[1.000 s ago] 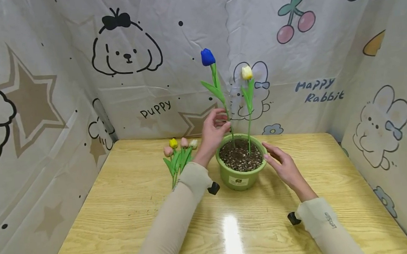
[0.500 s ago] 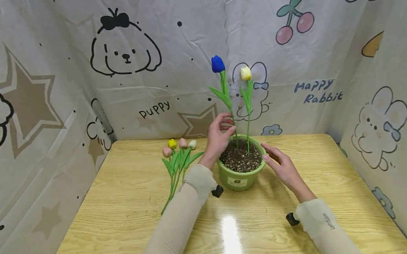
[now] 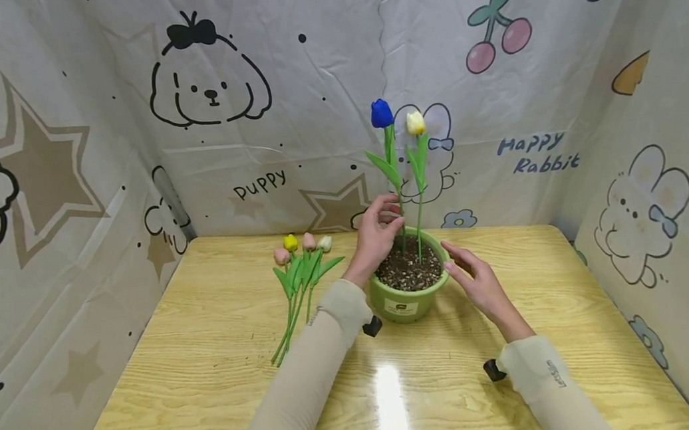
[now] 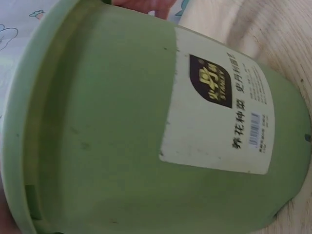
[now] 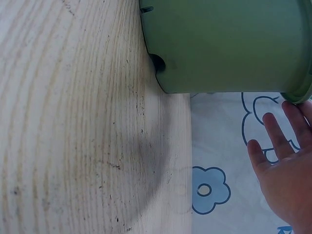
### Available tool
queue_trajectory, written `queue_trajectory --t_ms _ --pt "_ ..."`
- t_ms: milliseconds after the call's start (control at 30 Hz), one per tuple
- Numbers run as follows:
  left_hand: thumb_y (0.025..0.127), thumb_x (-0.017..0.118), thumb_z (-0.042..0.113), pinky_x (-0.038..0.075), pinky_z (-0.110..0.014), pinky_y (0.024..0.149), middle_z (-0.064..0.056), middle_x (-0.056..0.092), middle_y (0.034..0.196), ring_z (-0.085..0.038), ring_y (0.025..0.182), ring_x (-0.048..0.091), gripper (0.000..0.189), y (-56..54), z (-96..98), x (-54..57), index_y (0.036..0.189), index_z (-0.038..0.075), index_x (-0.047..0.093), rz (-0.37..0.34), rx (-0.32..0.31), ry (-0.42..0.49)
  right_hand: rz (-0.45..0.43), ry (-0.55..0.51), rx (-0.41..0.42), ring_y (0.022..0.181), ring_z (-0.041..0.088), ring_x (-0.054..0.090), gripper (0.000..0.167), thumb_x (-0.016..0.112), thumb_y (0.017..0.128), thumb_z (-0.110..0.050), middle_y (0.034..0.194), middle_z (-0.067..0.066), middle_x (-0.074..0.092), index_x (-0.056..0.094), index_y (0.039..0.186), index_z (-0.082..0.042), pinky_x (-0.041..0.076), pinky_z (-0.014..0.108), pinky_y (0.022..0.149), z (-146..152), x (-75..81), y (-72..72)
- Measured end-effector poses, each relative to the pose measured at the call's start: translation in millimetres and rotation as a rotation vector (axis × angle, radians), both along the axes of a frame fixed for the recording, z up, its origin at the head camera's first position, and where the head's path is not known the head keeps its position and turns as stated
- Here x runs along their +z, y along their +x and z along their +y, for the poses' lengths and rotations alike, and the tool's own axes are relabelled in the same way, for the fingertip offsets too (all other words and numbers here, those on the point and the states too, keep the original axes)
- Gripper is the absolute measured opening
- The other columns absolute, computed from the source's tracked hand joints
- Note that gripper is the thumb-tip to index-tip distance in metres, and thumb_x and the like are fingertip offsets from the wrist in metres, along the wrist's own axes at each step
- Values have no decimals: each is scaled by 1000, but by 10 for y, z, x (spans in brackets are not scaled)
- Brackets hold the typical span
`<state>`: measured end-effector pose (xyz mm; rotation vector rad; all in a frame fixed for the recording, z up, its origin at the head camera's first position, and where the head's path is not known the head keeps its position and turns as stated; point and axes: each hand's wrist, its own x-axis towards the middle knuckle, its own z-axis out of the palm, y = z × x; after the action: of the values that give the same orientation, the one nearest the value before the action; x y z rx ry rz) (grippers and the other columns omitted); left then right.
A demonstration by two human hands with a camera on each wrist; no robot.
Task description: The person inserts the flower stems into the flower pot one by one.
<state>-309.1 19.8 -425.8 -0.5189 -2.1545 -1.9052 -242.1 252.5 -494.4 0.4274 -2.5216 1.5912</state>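
Observation:
My left hand [image 3: 375, 238] pinches the stem of an artificial blue tulip [image 3: 382, 114], low down and just above the soil [image 3: 405, 271]. The stem stands nearly upright, its lower end at the soil; how deep it sits I cannot tell. Beside it, a white-and-yellow tulip [image 3: 415, 123] stands in the same green flowerpot [image 3: 381, 304]. At the pot's right rim rests my right hand [image 3: 475, 284], fingertips touching the edge and fingers fairly straight. The right wrist view shows those spread fingers [image 5: 277, 136] by the rim. In the left wrist view the pot's white label [image 4: 214, 136] fills the middle.
Several loose tulips, pink, yellow and white [image 3: 325, 244], lie on the wooden table [image 3: 198, 358] left of the pot, partly behind my left forearm. A printed curtain [image 3: 309, 57] encloses the table at the back and sides.
My left hand has moved right and slightly down with the blue tulip, which now stands straighter and closer to the white-and-yellow one. The right hand stays at the rim.

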Motion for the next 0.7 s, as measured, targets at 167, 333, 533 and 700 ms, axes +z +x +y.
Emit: queue_trajectory --t_ms 167,333,533,700 --pt "98 67 -1 60 -27 78 -14 67 114 -27 98 69 37 -5 3 -22 133 11 62 21 12 -68 1 0 -5 144 42 46 51 54 109 -28 162 17 43 45 157 -11 37 59 119 -20 16 3" --pt "99 67 1 61 -28 78 -12 67 114 -27 100 70 38 21 8 -21 135 12 60 25 -1 -168 -8 -16 5 144 42 45 51 55 109 -26 162 17 42 45 157 -11 37 60 120 -25 18 9" --pt "100 66 2 62 -30 80 -14 67 114 -28 102 70 38 27 9 -28 136 11 60 -10 -11 -192 -12 -19 18 145 41 45 52 55 109 -24 162 16 42 44 158 -12 37 58 120 -26 18 0" --pt "100 66 2 62 -29 79 -15 67 115 -27 101 72 38 26 17 -41 136 13 59 -44 -15 -202 -16 -14 21 145 41 44 52 54 109 -25 163 15 41 43 158 -13 36 59 120 -16 35 11"
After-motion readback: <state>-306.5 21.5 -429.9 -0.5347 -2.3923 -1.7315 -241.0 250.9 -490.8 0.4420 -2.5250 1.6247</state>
